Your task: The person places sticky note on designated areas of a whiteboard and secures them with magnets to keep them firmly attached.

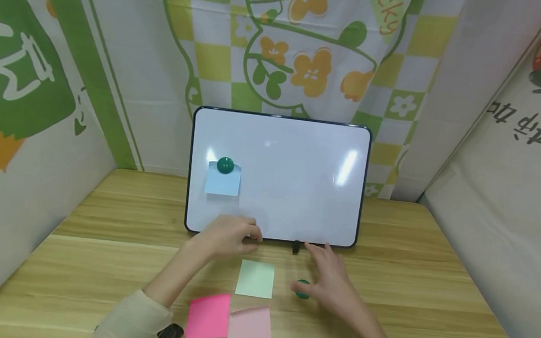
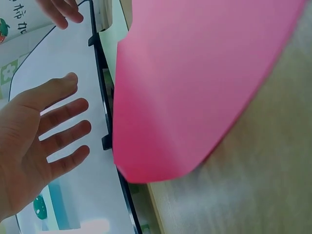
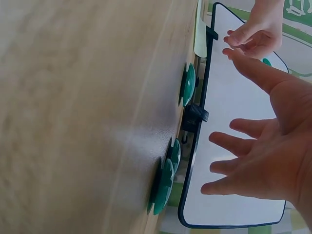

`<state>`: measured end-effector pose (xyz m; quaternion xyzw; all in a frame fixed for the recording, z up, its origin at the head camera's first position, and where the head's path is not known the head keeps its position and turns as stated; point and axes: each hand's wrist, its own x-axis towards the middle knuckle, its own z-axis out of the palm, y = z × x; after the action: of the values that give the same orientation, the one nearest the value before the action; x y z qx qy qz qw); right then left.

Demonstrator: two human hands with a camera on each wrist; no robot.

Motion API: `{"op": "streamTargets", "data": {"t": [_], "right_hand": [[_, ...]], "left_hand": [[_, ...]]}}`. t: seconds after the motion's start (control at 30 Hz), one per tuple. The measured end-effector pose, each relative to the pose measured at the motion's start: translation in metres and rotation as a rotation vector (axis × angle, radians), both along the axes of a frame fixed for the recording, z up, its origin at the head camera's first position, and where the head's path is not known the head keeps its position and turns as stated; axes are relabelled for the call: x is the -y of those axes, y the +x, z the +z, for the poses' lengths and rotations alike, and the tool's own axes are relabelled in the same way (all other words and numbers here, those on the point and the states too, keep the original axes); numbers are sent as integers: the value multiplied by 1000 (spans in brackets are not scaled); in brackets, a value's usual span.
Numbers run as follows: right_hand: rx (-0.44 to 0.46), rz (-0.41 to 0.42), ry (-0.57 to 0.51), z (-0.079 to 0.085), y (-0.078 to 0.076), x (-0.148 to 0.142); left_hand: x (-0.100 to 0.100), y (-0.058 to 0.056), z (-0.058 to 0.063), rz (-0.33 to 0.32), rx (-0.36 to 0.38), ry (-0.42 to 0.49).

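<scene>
I logged left hand (image 1: 229,236) and right hand (image 1: 331,278) released toward the table's far edge (image 1: 398,210); whiteboard (image 1: 293,180), I judged, wanted light, even touch.

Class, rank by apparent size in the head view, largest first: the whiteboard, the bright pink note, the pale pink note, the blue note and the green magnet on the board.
1. Whiteboard
2. Bright pink note and pale pink note: too alike to rank
3. Blue note, perhaps because it is farther away
4. Green magnet
</scene>
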<state>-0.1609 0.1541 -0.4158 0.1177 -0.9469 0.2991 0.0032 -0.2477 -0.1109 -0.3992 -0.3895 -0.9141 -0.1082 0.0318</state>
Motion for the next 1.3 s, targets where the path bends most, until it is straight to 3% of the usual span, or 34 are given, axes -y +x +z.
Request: {"op": "streamTargets", "data": {"t": [0.27,0.8,1.3], "right_hand": [[44,-12,64,-3,7,-2],[93,-8,83,-12,10,-6],[43,7,49,-14,17,-6]], "left_hand": [[-7,5,-1,5,74,-41],[-11,9,-3,52,164,-103],[-13,10,-4,101,238,-160]]}}
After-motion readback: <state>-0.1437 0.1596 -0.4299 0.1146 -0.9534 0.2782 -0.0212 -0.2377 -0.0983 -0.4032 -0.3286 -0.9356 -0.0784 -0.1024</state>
